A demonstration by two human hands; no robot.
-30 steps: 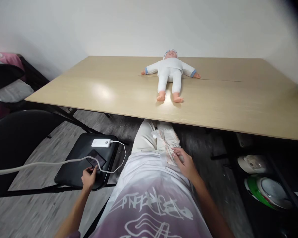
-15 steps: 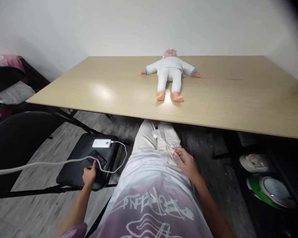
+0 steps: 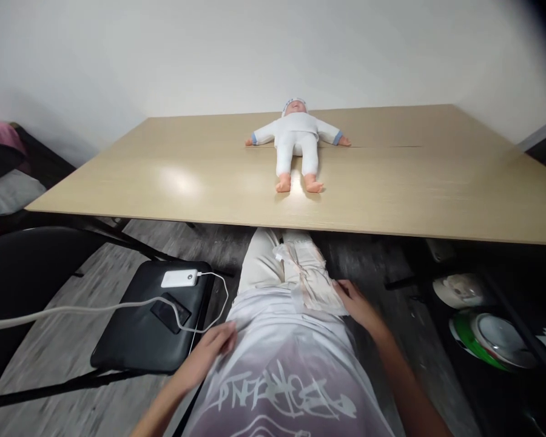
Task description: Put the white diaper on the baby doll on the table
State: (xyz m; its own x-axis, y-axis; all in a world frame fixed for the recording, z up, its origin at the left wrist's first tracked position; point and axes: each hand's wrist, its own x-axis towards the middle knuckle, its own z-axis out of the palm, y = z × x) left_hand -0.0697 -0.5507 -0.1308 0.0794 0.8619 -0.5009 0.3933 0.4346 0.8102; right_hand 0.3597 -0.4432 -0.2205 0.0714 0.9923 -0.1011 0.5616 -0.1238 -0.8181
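Right hand [image 3: 357, 308]: touched the pale pad's [image 3: 310, 276] edge; whether it pinched, I couldn't tell.
Pale pad: lay on the lap [image 3: 260, 264], beside those fingers; looked unspread, handling seemingly barely begun.
Left hand [image 3: 212, 349]: relaxed, nothing visible in it, by the shirt [image 3: 277, 370].
Doll [image 3: 296, 142]: lay already dressed, beyond both hands.
Green-rimmed container [image 3: 474, 343]: right of the right hand; contents unclear.
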